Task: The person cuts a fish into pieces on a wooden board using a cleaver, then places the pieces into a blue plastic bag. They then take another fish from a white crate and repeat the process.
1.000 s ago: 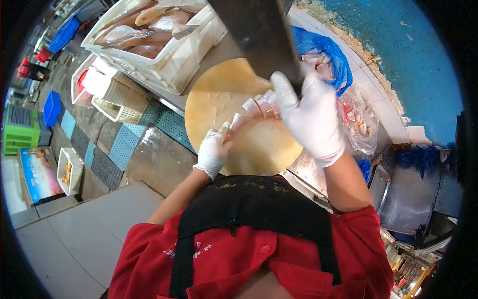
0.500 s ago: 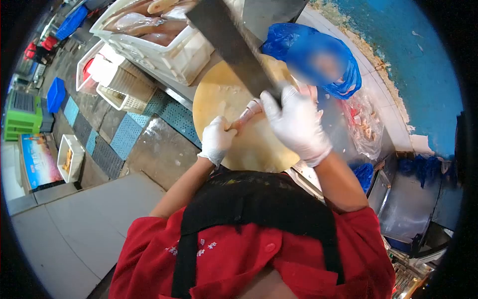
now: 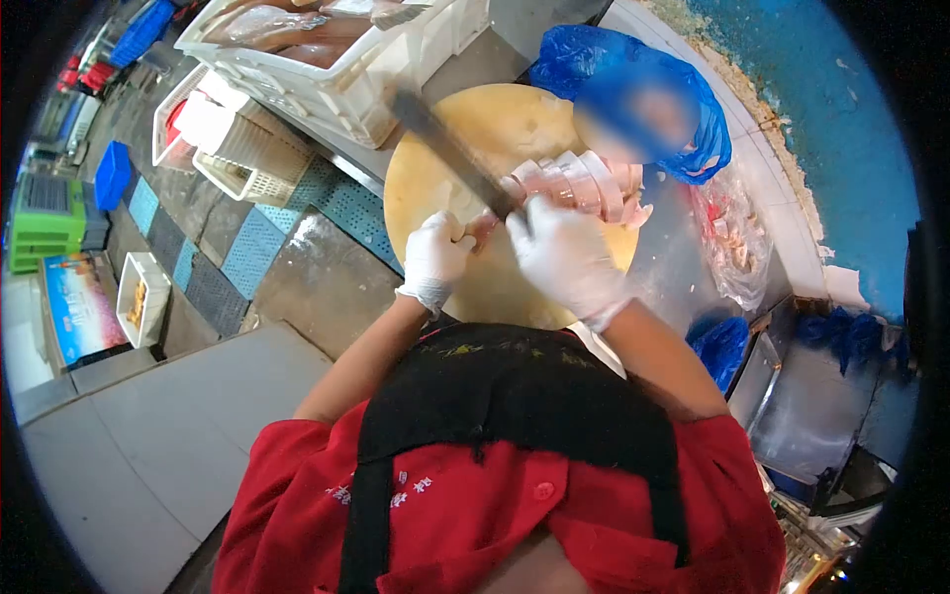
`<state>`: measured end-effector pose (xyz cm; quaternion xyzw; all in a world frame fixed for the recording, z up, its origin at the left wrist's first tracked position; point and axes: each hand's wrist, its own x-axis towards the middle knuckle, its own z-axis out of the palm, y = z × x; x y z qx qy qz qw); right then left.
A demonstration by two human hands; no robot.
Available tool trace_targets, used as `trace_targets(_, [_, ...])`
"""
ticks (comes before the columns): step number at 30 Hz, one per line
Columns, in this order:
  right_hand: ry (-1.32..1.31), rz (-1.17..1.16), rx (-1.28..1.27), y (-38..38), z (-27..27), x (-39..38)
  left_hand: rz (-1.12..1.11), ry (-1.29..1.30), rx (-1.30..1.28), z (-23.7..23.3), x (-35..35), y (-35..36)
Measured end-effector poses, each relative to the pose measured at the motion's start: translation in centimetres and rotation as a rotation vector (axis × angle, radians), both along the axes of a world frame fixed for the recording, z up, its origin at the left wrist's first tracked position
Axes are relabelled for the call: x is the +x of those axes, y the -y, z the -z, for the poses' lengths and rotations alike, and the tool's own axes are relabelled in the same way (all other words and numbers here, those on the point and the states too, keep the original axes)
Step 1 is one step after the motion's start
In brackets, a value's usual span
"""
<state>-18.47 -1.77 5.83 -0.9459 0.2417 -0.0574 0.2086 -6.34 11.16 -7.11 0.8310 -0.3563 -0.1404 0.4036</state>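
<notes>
While our gloved right hand [image 3: 569, 257] grips the cleaver [image 3: 450, 148], its fingers wrapped around the handle end, our gloved left hand [image 3: 435, 259] has bent fingers and a thumb drawn in on the narrow end of the fish [image 3: 483, 228]. The fish lies on the round chopping board [image 3: 505, 119], that narrow end to the left of the blade and the cut slices [image 3: 574, 188] in a leaning row to the right, toward the blue bag [image 3: 564, 71]. We judge the flesh soft and light, and wet enough to slide under a smooth glove, so we do better to pin it to the board than to lift it. The narrow end makes our best hold: it is slim enough to pinch and probably the firmest part, though it leaves little room, and our fingertips belong tucked back from the edge. The slices look tender and only loosely propped on one another, likely to slip apart if pinched singly; cupping the row from both ends should suit them better. The cleaver itself seems stiff and heavy toward its blade, calling for a firm grip
</notes>
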Motion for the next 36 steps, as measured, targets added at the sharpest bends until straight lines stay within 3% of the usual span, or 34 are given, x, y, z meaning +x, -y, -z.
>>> trace_targets(1, [-0.229, -0.103, -0.056, 0.3, 1.8, -0.1, 0.002, 0.007, -0.003, 0.1, 0.1, 0.0])
trace_targets(6, [-0.319, -0.043, 0.122, 1.0, 2.6, -3.3, -0.028, -0.027, -0.045, -0.2, 0.4, -0.5])
trace_targets(8, [-0.357, -0.101, 0.077, 1.1, 2.2, -5.8, -0.134, -0.197, 0.162, -4.0, 1.8, -1.6])
trace_targets(10, [-0.307, -0.141, 0.032, 1.2, 3.3, -8.9, -0.152, -0.069, 0.106, -7.6, 4.5, -4.2])
trace_targets(11, [-0.266, -0.194, -0.012, 0.9, 4.0, -10.0, -0.143, 0.078, 0.010, -10.2, 5.9, -5.1])
trace_targets(12, [-0.265, -0.188, -0.009, 0.5, 4.4, -10.5, -0.196, -0.035, -0.221, -13.0, 6.9, -5.3])
trace_targets(13, [-0.227, -0.212, -0.023, 0.1, 4.7, -11.0, -0.145, 0.053, -0.314, -15.1, 9.3, -5.5])
trace_targets(14, [-0.187, -0.237, -0.040, -0.1, 5.1, -11.2, -0.191, -0.021, -0.460, -16.6, 11.3, -5.3])
trace_targets(16, [-0.220, -0.214, -0.061, -0.1, 5.8, -10.3, -0.132, 0.850, -0.193, -21.0, 15.4, -3.1])
trace_targets(17, [-0.212, -0.230, -0.069, 0.0, 5.7, -9.6, -0.122, 0.856, -0.198, -22.0, 15.3, -1.6])
trace_targets(19, [-0.195, -0.240, -0.101, 0.0, 5.7, -8.6, -0.144, 1.121, -0.408, -23.3, 13.6, 2.1])
trace_targets(20, [-0.190, -0.221, -0.108, 0.1, 6.2, -8.4, -0.109, 0.654, -0.307, -21.6, 12.3, 2.4])
trace_targets(21, [-0.202, -0.226, -0.096, 0.1, 6.9, -8.4, 0.035, 0.391, -0.315, -19.2, 10.4, 3.5])
trace_targets(23, [-0.259, -0.199, 0.015, -0.2, 6.6, -8.1, 0.449, 0.342, -0.365, -13.0, 6.8, 5.5])
trace_targets(24, [-0.259, -0.188, 0.024, -0.1, 6.8, -8.3, 0.491, 0.433, -0.182, -9.4, 5.3, 6.8])
trace_targets(26, [-0.212, -0.203, 0.066, 0.4, 6.9, -8.7, 0.556, 0.367, 0.429, -6.1, 3.8, 8.5])
trace_targets(30, [-0.121, 0.005, 0.229, 0.9, 6.6, -9.0, 0.521, 0.440, 0.240, -3.3, 2.5, 8.5])
trace_targets(32, [-0.058, 0.094, 0.257, 1.4, 6.3, -8.8, 0.473, 0.349, 0.444, -3.9, 2.1, 9.2])
trace_targets(36, [0.059, 0.290, 0.209, 3.6, 6.6, -9.6, 0.454, 0.421, 0.421, -2.5, 2.7, 9.1])
